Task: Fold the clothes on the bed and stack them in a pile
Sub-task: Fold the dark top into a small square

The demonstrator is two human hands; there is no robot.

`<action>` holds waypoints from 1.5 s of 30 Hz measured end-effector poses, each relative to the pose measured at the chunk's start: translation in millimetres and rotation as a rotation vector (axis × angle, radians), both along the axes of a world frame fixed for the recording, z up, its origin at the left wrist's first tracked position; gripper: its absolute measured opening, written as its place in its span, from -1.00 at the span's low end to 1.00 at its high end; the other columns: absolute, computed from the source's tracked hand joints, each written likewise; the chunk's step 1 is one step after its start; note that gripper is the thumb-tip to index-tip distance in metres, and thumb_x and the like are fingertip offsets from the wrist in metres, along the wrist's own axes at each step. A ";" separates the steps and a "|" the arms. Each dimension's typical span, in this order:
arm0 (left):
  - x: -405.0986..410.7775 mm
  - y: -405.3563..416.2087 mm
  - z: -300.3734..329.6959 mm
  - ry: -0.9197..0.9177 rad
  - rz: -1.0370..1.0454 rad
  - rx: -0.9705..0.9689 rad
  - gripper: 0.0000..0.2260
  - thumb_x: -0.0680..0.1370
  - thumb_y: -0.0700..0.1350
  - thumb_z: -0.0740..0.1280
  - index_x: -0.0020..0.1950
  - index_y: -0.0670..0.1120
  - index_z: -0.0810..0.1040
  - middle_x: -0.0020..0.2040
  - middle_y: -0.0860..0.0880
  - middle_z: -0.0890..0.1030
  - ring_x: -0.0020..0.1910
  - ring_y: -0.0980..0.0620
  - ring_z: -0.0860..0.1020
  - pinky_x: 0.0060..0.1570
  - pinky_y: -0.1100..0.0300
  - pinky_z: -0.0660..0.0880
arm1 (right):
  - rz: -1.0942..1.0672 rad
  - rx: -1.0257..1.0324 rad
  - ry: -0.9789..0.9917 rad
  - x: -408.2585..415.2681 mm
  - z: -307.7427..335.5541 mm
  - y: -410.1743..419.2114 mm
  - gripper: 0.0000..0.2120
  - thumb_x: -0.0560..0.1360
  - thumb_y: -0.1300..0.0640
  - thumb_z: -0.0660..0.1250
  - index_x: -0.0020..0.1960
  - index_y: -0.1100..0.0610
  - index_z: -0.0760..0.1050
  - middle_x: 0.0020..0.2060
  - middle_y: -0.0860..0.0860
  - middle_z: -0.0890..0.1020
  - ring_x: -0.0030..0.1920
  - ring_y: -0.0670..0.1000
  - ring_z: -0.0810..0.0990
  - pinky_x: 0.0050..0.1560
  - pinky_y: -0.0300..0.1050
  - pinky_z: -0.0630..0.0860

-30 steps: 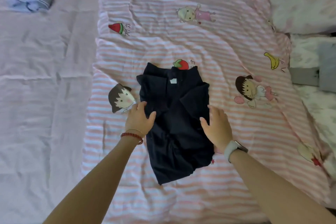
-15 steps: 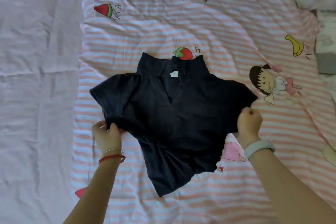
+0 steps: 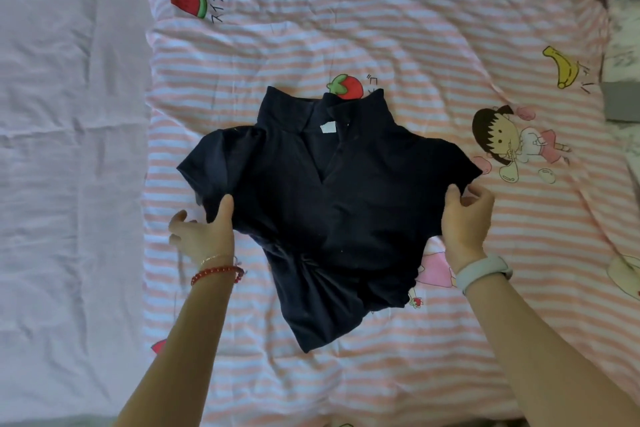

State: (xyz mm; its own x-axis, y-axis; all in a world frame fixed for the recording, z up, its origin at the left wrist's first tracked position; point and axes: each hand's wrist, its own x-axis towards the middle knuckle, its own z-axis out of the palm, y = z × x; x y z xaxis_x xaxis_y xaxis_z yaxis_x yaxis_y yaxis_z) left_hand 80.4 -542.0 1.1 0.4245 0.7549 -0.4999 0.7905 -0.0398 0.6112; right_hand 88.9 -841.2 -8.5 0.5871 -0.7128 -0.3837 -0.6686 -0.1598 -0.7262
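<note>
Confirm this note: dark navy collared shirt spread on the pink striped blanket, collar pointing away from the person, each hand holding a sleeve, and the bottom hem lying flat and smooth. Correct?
Not quite. In the head view the lower part of the dark navy shirt is bunched and twisted, not smooth. The rest holds: it lies on the striped blanket, collar away, left hand and right hand each holding a sleeve.

- The bed is covered by a pink-and-white striped sheet (image 3: pixel 433 45), printed with cartoon children, a strawberry, a banana and a watermelon slice.
- A plain pale lilac sheet (image 3: pixel 69 149), creased, is spread along the left.
- White patterned bedding (image 3: pixel 620 55) is seen at the right edge.
- Soft, even light is cast throughout.
</note>
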 end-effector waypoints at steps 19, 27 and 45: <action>-87.9 14.8 4.5 -0.021 -0.065 -0.866 -0.70 0.49 -0.40 0.08 -0.02 -0.13 0.53 -0.12 -0.10 0.62 -0.22 -0.04 0.57 -0.23 0.09 0.60 | 0.297 0.365 -0.096 -105.8 47.2 9.2 -0.73 0.55 0.17 0.21 -0.10 -0.16 0.58 -0.17 -0.16 0.66 -0.10 -0.14 0.62 -0.14 -0.22 0.55; -110.6 -1.5 -11.5 0.261 -0.208 -0.657 -0.83 0.52 -0.06 0.36 -0.03 -0.14 0.47 -0.14 -0.07 0.57 -0.20 -0.02 0.56 -0.32 0.20 0.53 | 0.588 0.457 -0.042 -132.7 31.9 -3.2 -0.58 0.52 0.21 0.30 0.24 -0.22 0.38 0.19 -0.29 0.49 0.20 -0.30 0.45 0.09 -0.38 0.45; -202.5 12.1 -23.4 0.075 -0.256 -0.459 -0.86 0.58 -0.22 0.24 0.03 -0.29 0.49 -0.11 -0.17 0.55 -0.13 -0.11 0.53 -0.06 -0.04 0.52 | 0.550 0.333 0.225 -205.0 19.3 -12.9 -0.82 0.56 0.16 0.25 0.14 0.15 0.46 0.01 0.00 0.55 -0.02 0.00 0.52 -0.07 -0.14 0.42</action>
